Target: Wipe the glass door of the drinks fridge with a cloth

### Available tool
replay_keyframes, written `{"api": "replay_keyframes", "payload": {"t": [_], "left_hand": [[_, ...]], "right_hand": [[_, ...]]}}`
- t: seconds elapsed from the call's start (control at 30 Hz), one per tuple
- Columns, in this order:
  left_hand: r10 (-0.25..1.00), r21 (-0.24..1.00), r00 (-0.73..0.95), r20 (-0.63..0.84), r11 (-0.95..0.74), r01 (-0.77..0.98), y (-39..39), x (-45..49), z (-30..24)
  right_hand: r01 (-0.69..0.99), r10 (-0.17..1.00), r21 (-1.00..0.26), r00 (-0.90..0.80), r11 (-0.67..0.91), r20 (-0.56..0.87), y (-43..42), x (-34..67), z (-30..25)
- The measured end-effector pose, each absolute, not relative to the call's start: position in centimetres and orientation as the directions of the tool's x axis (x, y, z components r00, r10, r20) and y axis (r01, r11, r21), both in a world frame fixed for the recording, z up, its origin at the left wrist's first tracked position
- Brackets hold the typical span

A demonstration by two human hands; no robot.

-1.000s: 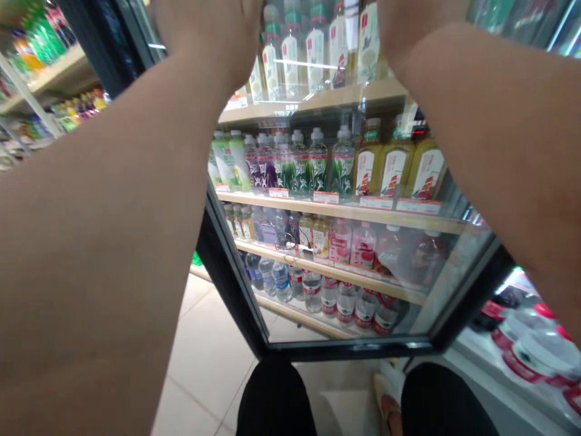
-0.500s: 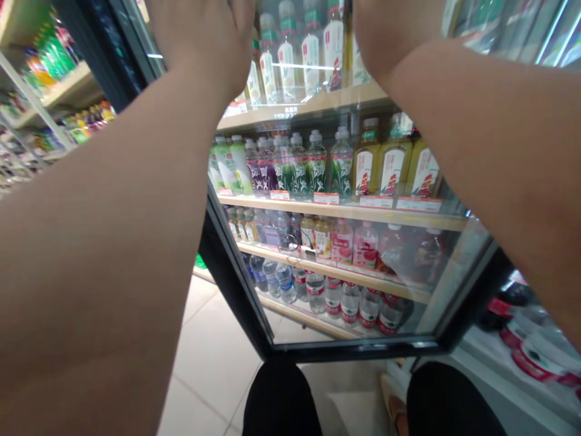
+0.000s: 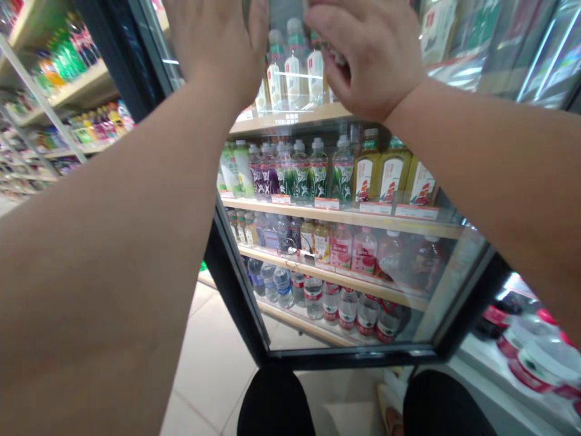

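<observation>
Both my arms are raised in front of a glass-fronted drinks cooler (image 3: 236,284). My left hand (image 3: 218,48) is at the top edge with its back to me; its fingers run out of the picture and its thumb side rests against a greyish thing (image 3: 285,9) at the top edge. My right hand (image 3: 367,57) is just to the right, its fingers curled toward the same thing, which I cannot make out. Behind the hands stands a row of white bottles with green caps (image 3: 295,66) on the upper shelf (image 3: 290,118).
Lower shelves hold green-labelled bottles (image 3: 318,166), yellow tea bottles (image 3: 393,172), pink drinks (image 3: 351,248) and water bottles (image 3: 331,303). Open shelves with coloured bottles (image 3: 68,54) stand at left. A chest with red-and-white tubs (image 3: 531,354) is at right. My knees (image 3: 275,402) are over the tiled floor (image 3: 213,363).
My right hand has come left and down into view, closing its fingers near my left hand. The two hands are now close together at the top shelf.
</observation>
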State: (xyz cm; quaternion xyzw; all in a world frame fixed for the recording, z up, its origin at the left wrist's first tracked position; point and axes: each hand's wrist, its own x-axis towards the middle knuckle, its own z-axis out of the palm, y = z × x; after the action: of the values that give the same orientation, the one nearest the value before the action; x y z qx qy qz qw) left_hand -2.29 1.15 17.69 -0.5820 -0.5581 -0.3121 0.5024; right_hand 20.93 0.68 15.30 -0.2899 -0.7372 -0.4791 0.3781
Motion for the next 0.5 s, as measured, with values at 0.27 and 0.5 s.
{"api": "replay_keyframes", "payload": {"t": [0.27, 0.5], "left_hand": [[0.331, -0.216, 0.17, 0.928, 0.108, 0.97, 1.41, -2.63, 17.8], [0.339, -0.24, 0.187, 0.922, 0.122, 0.963, 1.15, -2.46, 17.79]], "right_hand": [[0.945, 0.122, 0.183, -0.223, 0.271, 0.967, 0.37, 20.44, 15.11], [0.962, 0.137, -0.04, 0.002, 0.271, 0.991, 0.23, 20.35, 15.17]]}}
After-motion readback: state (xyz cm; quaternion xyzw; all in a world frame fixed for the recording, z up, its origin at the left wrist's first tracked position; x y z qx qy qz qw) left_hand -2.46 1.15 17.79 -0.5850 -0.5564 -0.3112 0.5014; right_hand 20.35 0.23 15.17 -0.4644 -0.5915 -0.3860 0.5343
